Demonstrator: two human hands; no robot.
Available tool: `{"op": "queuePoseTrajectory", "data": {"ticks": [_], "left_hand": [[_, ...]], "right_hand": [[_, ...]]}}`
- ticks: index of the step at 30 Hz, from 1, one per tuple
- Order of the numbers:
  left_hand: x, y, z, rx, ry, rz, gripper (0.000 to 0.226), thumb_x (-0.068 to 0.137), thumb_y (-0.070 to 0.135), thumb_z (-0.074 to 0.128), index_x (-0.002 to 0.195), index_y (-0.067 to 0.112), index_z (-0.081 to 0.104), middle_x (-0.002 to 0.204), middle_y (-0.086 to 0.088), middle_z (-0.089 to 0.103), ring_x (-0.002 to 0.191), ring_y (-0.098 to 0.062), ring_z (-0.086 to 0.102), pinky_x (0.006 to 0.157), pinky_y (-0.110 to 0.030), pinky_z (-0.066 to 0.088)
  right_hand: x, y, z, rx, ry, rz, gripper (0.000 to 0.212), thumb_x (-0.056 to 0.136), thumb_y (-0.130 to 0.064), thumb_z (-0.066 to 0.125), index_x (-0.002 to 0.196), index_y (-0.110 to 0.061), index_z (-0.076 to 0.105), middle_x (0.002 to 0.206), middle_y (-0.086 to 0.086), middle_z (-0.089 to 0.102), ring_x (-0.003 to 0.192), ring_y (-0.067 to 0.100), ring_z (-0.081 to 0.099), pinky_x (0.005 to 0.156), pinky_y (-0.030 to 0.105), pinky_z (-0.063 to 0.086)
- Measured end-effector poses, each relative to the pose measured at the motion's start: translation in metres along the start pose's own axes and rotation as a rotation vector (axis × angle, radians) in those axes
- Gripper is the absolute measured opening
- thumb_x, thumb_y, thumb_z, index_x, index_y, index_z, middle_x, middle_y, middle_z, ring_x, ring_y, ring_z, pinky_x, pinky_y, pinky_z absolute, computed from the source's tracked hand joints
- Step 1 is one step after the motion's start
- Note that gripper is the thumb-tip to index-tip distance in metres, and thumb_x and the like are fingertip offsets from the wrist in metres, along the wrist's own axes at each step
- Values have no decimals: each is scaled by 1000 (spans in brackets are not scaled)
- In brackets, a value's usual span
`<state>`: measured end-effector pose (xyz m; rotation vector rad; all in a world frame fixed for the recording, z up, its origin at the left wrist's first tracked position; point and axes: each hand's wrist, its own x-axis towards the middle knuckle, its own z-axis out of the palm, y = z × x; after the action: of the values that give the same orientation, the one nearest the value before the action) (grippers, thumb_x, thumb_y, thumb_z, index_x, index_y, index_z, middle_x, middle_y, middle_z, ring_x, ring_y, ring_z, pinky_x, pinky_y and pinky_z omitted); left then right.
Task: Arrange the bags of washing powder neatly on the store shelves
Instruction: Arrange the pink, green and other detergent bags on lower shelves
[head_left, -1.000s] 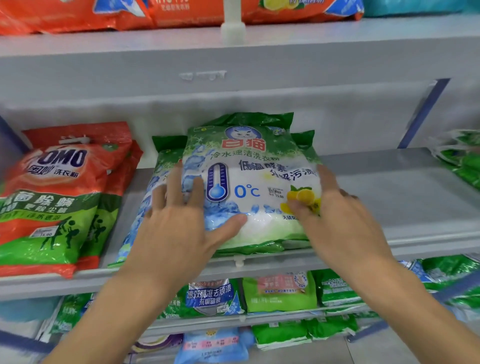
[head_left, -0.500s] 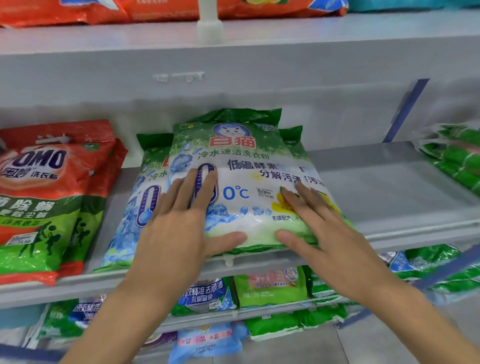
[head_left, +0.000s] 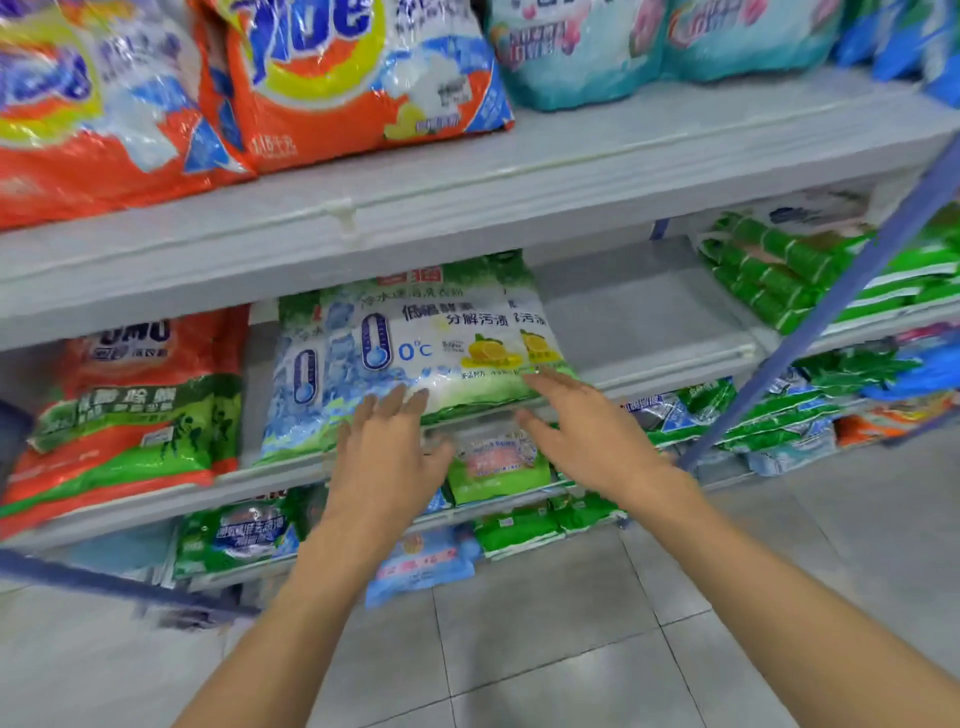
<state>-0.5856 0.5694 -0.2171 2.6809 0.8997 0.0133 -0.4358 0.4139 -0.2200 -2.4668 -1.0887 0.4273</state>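
Here the green-and-white bag (head_left: 441, 338) of washing powder lies flat on the middle shelf (head_left: 649, 332), printed side up, on top of a matching bag (head_left: 296, 384) that sticks out from under its left side. At the top bag's front edge the left hand (head_left: 387, 462) reaches in palm down, fingers straight and slightly spread, gripping nothing. Its fingertips overlap the bag's lower border, though whether they press on it cannot be told. At the bag's front right corner the right hand (head_left: 592, 436) is likewise flat and spread, thumb out to the side, fingertips at the corner. Both forearms stretch up from below the bag, well apart.

Left of the bag leans a stack of orange-and-green bags (head_left: 135, 405). Right of it the shelf is bare metal, then come green packs (head_left: 769, 270) past a blue upright (head_left: 831, 301). Above the bag sit orange bags (head_left: 322, 78) and teal bags (head_left: 571, 47). Below it small green packets (head_left: 498, 462) fill lower shelves over a tiled floor (head_left: 519, 649).
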Motion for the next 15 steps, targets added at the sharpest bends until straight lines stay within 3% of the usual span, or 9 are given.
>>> {"op": "queuePoseTrajectory", "data": {"ticks": [5, 10, 15], "left_hand": [[-35, 60, 9, -14, -127, 46, 64, 95, 46, 57, 150, 16, 44, 155, -11, 44, 145, -35, 34, 116, -52, 33], [-50, 119, 8, -124, -125, 109, 59, 89, 42, 60, 139, 12, 58, 139, -15, 58, 132, -38, 49, 110, -45, 41], [-48, 188, 4, -164, -100, 211, 69, 88, 52, 48, 148, 19, 51, 151, -8, 53, 139, -29, 47, 115, -45, 39]], "right_hand": [[-67, 25, -35, -67, 28, 179, 56, 102, -53, 47, 148, -22, 50, 147, 5, 57, 132, 27, 53, 97, 37, 47], [-122, 76, -80, -20, 59, 321, 60, 101, -56, 47, 152, -24, 45, 146, 5, 58, 130, 27, 56, 99, 41, 48], [-158, 122, -120, 37, 135, 412, 57, 101, -57, 48, 148, -24, 49, 145, 1, 58, 128, 23, 56, 94, 39, 50]]}}
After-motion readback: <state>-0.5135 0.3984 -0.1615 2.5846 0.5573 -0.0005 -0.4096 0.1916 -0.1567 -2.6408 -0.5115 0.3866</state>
